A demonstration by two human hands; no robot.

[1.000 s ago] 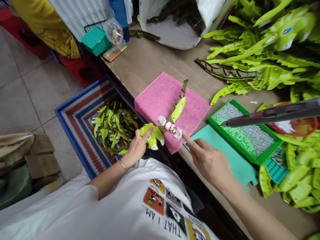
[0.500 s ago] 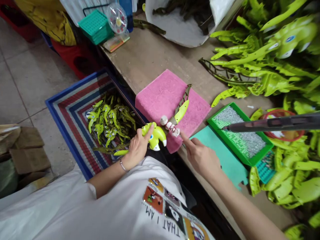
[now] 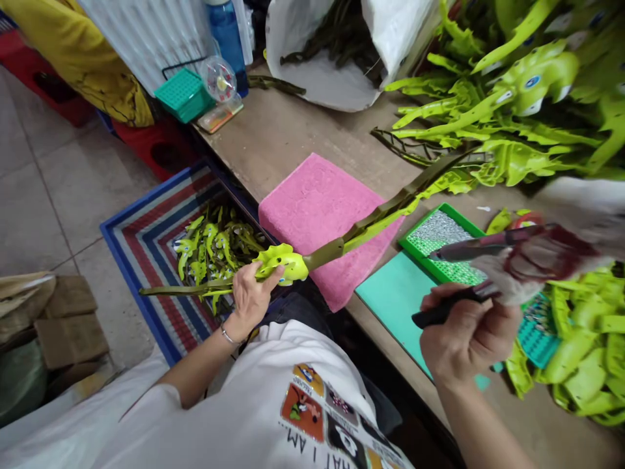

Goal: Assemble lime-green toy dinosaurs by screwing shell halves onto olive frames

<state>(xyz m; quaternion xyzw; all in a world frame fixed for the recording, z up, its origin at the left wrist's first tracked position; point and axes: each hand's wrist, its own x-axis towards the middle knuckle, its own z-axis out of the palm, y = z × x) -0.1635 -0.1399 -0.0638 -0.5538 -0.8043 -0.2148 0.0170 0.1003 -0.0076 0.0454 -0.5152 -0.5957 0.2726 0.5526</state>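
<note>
My left hand (image 3: pixel 251 290) is closed on a long lime-green and olive plastic toy piece with an animal-like head (image 3: pixel 288 264). The piece's olive strip (image 3: pixel 371 221) slants up to the right across a pink towel-covered pad (image 3: pixel 312 202), and a thinner end sticks out to the left, over the crate. In my right hand (image 3: pixel 471 339), raised at the right, is the black handle of a hammer (image 3: pixel 444 309). Its head is wrapped in white cloth with red binding, close to the camera and blurred. The fingers are wrapped round the handle.
Below left, a striped crate (image 3: pixel 146 247) holds several green toys. A pointed dark tool (image 3: pixel 469 247) hangs over a green tray (image 3: pixel 415 241) of small metal parts. Turquoise mat (image 3: pixel 395 299), heaped green parts (image 3: pixel 581 339), a white sack (image 3: pixel 322 98) and a blue bottle (image 3: pixel 227 39) are on the table.
The hammer has gone from above the pad up to the right in my right hand. The long toy piece now stretches across the pad, its head turned over in my left hand.
</note>
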